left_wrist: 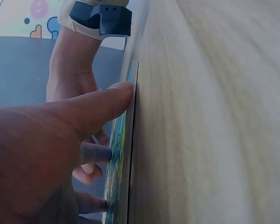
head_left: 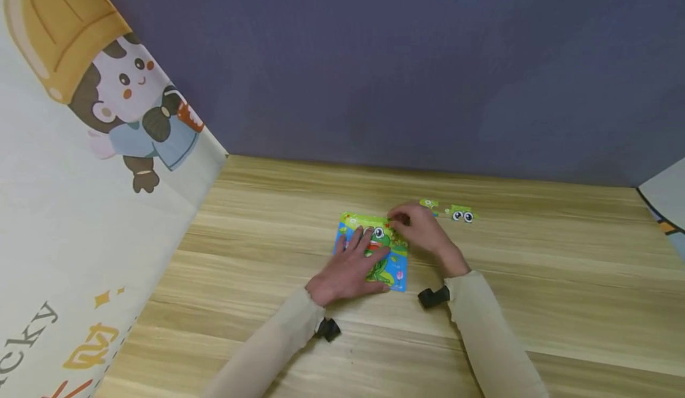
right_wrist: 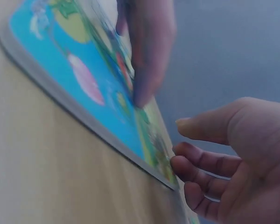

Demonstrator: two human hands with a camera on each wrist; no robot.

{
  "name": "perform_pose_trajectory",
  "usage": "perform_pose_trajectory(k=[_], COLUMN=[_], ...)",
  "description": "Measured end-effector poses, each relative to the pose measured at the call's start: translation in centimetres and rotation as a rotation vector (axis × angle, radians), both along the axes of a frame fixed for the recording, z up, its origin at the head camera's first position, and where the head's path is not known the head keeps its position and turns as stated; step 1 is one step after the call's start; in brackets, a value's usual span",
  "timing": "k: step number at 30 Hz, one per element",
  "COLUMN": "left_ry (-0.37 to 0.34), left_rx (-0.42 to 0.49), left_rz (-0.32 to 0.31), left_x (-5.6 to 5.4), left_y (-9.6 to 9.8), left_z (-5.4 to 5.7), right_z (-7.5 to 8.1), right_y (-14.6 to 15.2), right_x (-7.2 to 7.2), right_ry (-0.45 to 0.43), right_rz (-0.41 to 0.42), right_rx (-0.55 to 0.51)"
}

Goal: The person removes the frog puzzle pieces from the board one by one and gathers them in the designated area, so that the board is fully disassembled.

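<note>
A frog picture puzzle (head_left: pixel 397 267) in a thin board, with blue water and green edges, lies on the wooden table. My left hand (head_left: pixel 349 270) rests across it, fingers spread over the frog and thumb near the lower edge. In the left wrist view the thumb (left_wrist: pixel 105 100) presses at the board's rim. At the upper right corner is my right hand (head_left: pixel 423 228), fingers bent. The right wrist view shows its fingertips (right_wrist: pixel 179 163) by the board's edge, the thumb apart from them. No piece is visible between them.
Beyond the right hand lie a green puzzle piece (head_left: pixel 429 204), partly hidden, and another with two big eyes (head_left: pixel 462 214). A dark blue panel (head_left: pixel 396 77) rises behind the wooden table (head_left: pixel 257 237). A printed white sheet (head_left: pixel 80 207) with a cartoon figure stands at the left.
</note>
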State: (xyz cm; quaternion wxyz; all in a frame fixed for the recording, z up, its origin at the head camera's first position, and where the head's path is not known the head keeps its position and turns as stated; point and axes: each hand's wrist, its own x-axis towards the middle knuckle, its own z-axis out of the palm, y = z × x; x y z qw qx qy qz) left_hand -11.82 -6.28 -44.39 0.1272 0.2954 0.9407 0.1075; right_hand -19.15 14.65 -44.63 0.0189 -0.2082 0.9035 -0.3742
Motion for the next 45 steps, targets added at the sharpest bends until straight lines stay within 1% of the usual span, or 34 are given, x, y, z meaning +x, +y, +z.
perform_pose_trajectory(k=[6, 11, 17, 23, 33, 41, 45], left_ry=[0.01, 0.019, 0.034, 0.019, 0.033, 0.044, 0.038], left_rx=[-0.01, -0.046, -0.092, -0.108, -0.127, -0.132, -0.139], left_rz=[-0.008, -0.011, -0.022, -0.02, -0.022, -0.024, -0.024], left_x=[-0.01, -0.02, 0.02, -0.01, -0.1, -0.17, -0.2], left_y=[0.17, 0.02, -0.04, 0.02, 0.12, 0.3, 0.41], left_z=[0.22, 0.2, 0.21, 0.26, -0.2, -0.28, -0.33], right_z=[-0.38, -0.62, -0.47, -0.2, -0.52, -0.85, -0.86], right_y=[-0.49, -0.29, 0.01, 0.12, -0.04, 0.02, 0.09], right_x=[0.09, 0.18, 0.33, 0.45, 0.33, 0.23, 0.2], right_ry=[-0.001, -0.013, -0.021, -0.034, -0.045, -0.041, -0.065], right_rz=[0.025, 0.077, 0.158, 0.199, 0.197, 0.203, 0.205], right_rx=[0.022, 0.056, 0.086, 0.086, 0.099, 0.093, 0.065])
